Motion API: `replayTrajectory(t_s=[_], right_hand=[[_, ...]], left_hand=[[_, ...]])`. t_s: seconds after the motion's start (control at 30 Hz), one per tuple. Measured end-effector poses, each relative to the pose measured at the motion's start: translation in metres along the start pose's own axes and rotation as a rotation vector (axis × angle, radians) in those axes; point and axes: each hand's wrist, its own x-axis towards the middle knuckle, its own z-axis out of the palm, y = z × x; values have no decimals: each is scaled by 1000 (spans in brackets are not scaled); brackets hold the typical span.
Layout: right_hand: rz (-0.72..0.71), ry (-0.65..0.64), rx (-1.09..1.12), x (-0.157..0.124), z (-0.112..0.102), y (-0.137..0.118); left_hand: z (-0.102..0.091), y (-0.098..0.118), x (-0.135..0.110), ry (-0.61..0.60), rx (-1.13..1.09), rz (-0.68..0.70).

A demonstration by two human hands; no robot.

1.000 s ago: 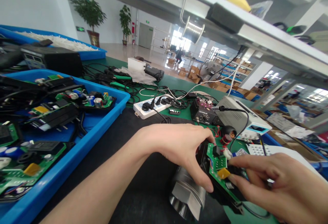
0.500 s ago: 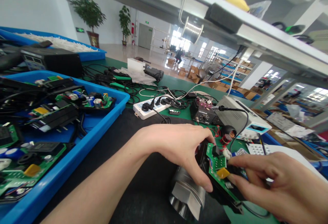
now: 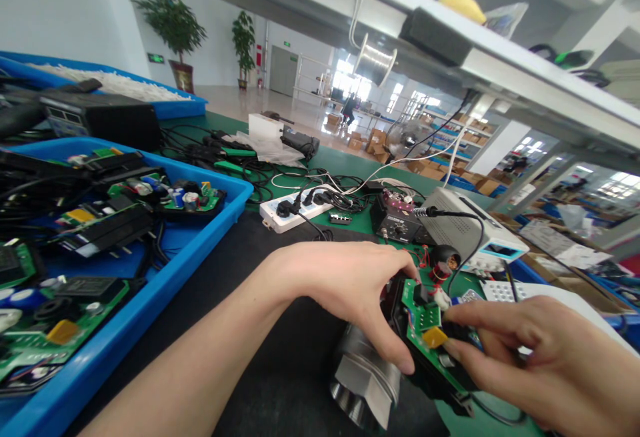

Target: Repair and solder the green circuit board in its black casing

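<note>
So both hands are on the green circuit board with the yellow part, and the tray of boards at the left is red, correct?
Not quite. The head view shows the tray is blue, not red. The rest holds: the left hand and the right hand are both on the green circuit board with the yellow part.

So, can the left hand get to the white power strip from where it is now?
Probably yes: the left hand grips the circuit board, and only bare black mat lies before the power strip.

Electronics factory, circuit-board bin [image 3: 150, 303], solder spool [image 3: 374, 62]
</note>
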Motion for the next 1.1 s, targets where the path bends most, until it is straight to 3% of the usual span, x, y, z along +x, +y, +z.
replayTrajectory(t_s=[1.1], right_hand=[[4,0,-3,-1,2,-2]], left_hand=[[0,-2,1,8,10,13]])
